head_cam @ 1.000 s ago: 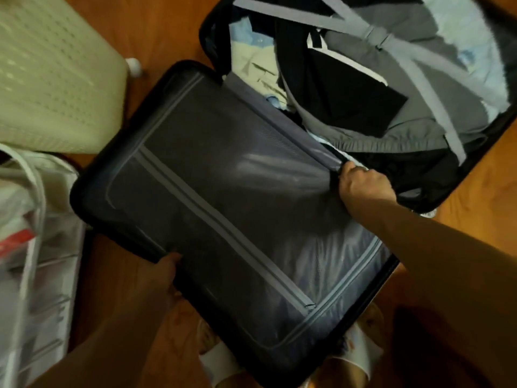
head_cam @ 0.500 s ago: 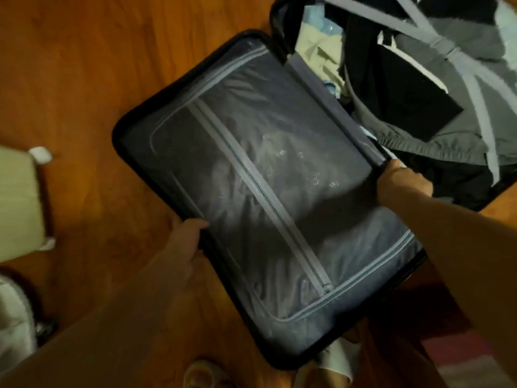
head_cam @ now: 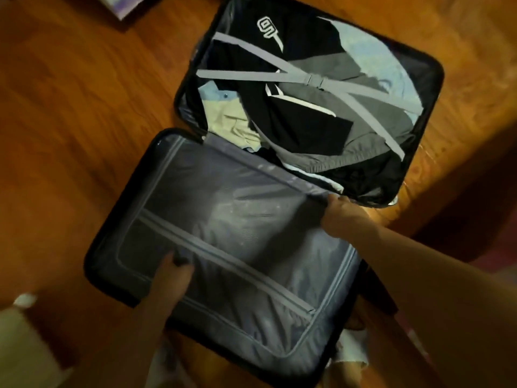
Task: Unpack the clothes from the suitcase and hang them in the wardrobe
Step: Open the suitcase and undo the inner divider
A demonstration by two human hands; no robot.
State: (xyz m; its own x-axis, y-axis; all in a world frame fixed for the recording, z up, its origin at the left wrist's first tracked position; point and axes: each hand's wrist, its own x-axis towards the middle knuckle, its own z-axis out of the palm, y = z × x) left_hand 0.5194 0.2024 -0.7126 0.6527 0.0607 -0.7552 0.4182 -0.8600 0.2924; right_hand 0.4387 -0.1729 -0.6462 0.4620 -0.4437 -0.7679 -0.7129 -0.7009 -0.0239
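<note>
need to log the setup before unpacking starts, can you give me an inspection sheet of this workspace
surface: wooden floor, the suitcase lies open flat on it
job's things: clothes packed in the far half under crossed grey straps, buckle done up; near half covered by a zipped grey divider; no wardrobe in view
clutter: pale object at lower left, blurred; a light item at the top edge
grippers: left hand rests on the divider, fingers straight; right hand grips the divider's far edge
cables: nothing seen
surroundings: dim room, dark reddish patch on the right
</note>
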